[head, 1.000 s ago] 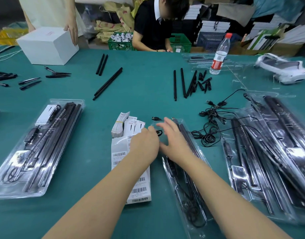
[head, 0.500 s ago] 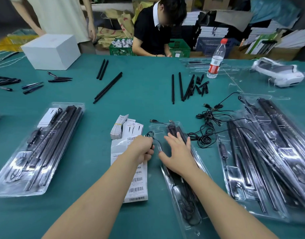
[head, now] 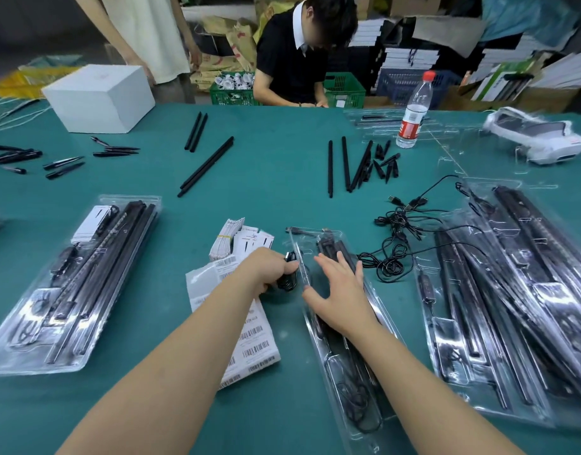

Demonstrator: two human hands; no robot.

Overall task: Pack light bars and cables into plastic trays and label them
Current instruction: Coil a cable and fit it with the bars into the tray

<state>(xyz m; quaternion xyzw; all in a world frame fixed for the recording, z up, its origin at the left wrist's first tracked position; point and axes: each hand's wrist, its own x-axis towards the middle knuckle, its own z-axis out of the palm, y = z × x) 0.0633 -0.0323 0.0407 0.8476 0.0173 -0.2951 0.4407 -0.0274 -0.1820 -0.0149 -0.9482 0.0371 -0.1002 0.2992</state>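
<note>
Light bars [head: 340,257] lay inside a clear plastic tray [head: 379,326] at the centre of the green worktop [head: 276,178], with a coiled cable [head: 356,400] in the tray's near end. The right hand [head: 340,295] rested flat on the tray's upper half, its grip wide, fingers straight and spread over the plastic. The left hand [head: 266,269] sat just beside the tray's left edge, its grip closed around a small bundle of black cable [head: 288,279]. Under the left forearm lay sheets of barcode labels [head: 249,336], with a banded stack of white cards [head: 230,238] just beyond them. A filled tray [head: 69,284] lay well apart on the left, and several overlapping filled trays [head: 512,290] lay on the right. Loose tangled cables [head: 397,238] sat between the centre tray and the right-hand trays. Loose black bars [head: 351,165] lay further back, near a water bottle [head: 414,111]. A white box [head: 98,98] stood at the far left.
</note>
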